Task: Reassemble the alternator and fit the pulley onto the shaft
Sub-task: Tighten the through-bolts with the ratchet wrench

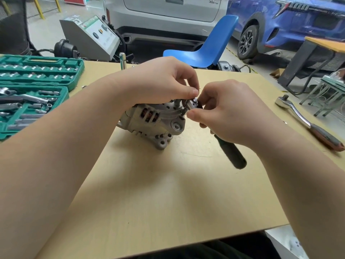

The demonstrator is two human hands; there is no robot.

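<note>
Two bare forearms reach in over a smooth tan wooden tabletop (168,193) in a car workshop, with one white car and one blue car parked behind a single blue plastic chair (211,45). The ribbed grey cast-metal alternator (155,120) lies at the table's middle. The left hand (160,81) pinches a small metal part at its top; the right hand (229,113) grips a dark-handled driver (231,154) with a steel socket tip. One green plastic socket case (37,86) lies open at left, one chrome ratchet with a brown grip (308,124) at right.
</note>
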